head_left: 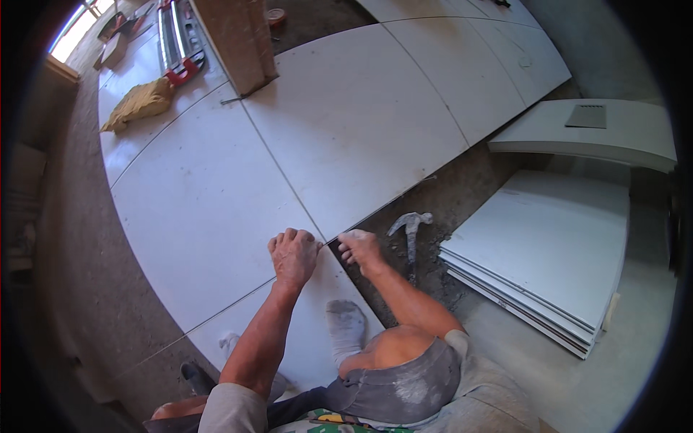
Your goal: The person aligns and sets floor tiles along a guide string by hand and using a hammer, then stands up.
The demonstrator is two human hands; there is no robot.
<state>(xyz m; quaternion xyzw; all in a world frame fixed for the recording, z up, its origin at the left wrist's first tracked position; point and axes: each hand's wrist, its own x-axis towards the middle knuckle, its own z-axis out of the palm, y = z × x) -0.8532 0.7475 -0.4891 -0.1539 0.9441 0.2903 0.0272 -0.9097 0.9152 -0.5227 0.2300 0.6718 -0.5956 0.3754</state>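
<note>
Both of my hands meet around a corner where large white floor tiles join. My left hand rests at the joint with its fingers curled and fingertips pinched by the tile edge. Just right of it, over the open edge beside bare mortar, my right hand is closed in a pinch. Whatever small thing the fingers hold is too small to make out. A claw hammer, crusted with grey mortar, lies right of my right hand. My socked foot stands on the near tile.
A stack of white tiles lies at right, with a white box-like piece behind it bearing a grey notched plate. Far left are a red-ended tile cutter and a crumpled yellow bag. A brown post stands among the tiles.
</note>
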